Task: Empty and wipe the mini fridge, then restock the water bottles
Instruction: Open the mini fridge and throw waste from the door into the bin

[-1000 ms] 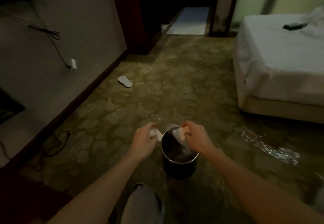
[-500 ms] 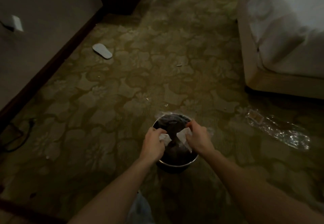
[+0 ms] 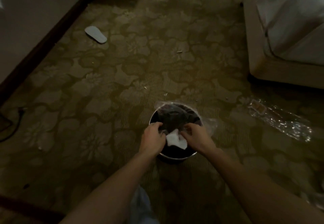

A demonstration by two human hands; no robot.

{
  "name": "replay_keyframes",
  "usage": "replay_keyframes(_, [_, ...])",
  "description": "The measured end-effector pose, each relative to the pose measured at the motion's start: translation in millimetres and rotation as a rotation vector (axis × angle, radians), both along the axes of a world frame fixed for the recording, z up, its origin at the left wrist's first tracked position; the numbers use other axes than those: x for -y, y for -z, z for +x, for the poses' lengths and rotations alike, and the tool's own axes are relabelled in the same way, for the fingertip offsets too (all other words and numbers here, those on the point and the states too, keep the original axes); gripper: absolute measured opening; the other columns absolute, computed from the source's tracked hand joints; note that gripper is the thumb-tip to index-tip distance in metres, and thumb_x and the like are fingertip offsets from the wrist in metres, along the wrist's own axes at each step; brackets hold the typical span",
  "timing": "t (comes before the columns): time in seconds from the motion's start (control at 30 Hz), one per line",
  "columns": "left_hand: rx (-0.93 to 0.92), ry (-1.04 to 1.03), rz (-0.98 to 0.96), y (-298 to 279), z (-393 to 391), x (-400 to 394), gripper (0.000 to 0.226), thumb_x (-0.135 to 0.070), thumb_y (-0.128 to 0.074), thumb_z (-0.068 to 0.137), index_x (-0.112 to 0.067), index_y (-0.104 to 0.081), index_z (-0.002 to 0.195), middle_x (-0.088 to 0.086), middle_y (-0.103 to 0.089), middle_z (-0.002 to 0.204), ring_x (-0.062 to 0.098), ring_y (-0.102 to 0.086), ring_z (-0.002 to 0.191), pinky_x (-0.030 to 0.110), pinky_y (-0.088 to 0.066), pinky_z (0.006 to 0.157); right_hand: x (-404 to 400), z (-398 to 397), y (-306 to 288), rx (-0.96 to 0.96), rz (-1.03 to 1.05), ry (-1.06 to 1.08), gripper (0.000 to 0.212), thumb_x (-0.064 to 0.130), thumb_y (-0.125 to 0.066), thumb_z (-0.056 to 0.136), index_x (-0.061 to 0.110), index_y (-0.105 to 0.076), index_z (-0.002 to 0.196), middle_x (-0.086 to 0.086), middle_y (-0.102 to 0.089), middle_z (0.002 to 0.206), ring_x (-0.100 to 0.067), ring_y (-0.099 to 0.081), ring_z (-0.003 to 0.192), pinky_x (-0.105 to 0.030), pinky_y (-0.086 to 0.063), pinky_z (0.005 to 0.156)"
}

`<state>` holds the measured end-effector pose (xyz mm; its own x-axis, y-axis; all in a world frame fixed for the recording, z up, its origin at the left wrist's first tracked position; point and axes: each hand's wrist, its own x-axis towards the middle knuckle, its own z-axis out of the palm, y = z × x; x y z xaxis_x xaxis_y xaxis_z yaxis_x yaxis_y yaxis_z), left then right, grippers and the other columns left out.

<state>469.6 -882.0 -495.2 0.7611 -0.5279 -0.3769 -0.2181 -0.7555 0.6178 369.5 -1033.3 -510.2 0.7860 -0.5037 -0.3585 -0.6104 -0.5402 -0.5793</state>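
Dim room, head view looking down at patterned carpet. Landmark: round metal bin on the carpet, low centre.

Far left of the bin: dark cable on the floor by the baseboard. Up and left of the bin, well apart: one white slipper, lying flat near the wall.

At the bin: dark liner bag inside it. Left hand at the bin's left rim, fingers curled, gripping the left edge of a white tissue wad. Right hand at the bin's right side, fingers curled, pinching the wad's right edge. Wad is over the bin's mouth, between the two hands, touching both. Whether it also touches the liner, cannot tell.

Right of the bin, near: crumpled clear plastic wrap on the carpet. Up and right, well apart: bed corner with white sheet.

Mini fridge and water bottles not in view.
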Motion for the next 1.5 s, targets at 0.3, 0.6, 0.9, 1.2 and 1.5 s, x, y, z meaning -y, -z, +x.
replay_keyframes(0.3, [0.146,0.041,0.032,-83.2,-3.6,-48.5,0.039,-0.024,-0.058,0.096,-0.02,-0.053,0.135,0.0,-0.054,0.135,0.014,-0.052,0.119,0.028,-0.045,0.091,-25.7,-3.8,-74.9,0.007,-0.098,-0.151,0.029,0.03,-0.053,0.097,0.023,-0.061,0.124,-0.001,-0.069,0.108,-0.017,-0.064,0.094,-0.036,-0.054,0.079])
replay_keyframes(0.6, [0.575,0.108,0.208,-214.8,-43.8,-136.6,0.053,-0.047,-0.049,0.096,-0.021,-0.046,0.142,-0.001,-0.046,0.147,0.018,-0.043,0.134,0.036,-0.036,0.11,-105.3,-5.2,-208.4,0.158,-0.362,-0.419,0.035,0.043,-0.054,0.092,0.024,-0.059,0.122,-0.003,-0.067,0.112,-0.024,-0.063,0.102,-0.034,-0.05,0.079])
replay_keyframes(0.9, [0.772,-0.049,0.232,-356.6,-83.7,-240.2,0.053,-0.054,-0.043,0.096,-0.023,-0.047,0.139,-0.003,-0.047,0.144,0.019,-0.042,0.133,0.039,-0.035,0.109,-203.2,-17.6,-360.1,0.421,-0.477,-0.584,0.043,0.046,-0.056,0.088,0.026,-0.058,0.126,-0.001,-0.067,0.114,-0.024,-0.062,0.105,-0.036,-0.053,0.082])
replay_keyframes(1.2, [0.983,-0.16,0.244,-478.7,-130.2,-341.9,0.052,-0.054,-0.042,0.098,-0.023,-0.048,0.139,-0.004,-0.05,0.14,0.02,-0.048,0.128,0.037,-0.042,0.101,-305.8,-27.7,-473.1,0.62,-0.525,-0.691,0.057,0.051,-0.057,0.09,0.026,-0.048,0.14,0.001,-0.057,0.136,-0.022,-0.052,0.125,-0.037,-0.046,0.1])
replay_keyframes(1.5, [1.155,-0.398,0.297,-564.6,-155.5,-469.0,0.048,-0.049,-0.047,0.097,-0.023,-0.051,0.137,-0.003,-0.054,0.138,0.02,-0.048,0.126,0.036,-0.038,0.1,-421.4,-21.9,-554.5,0.895,-0.519,-0.873,0.057,0.049,-0.058,0.092,0.024,-0.047,0.142,0.0,-0.057,0.134,-0.021,-0.054,0.122,-0.04,-0.048,0.097])
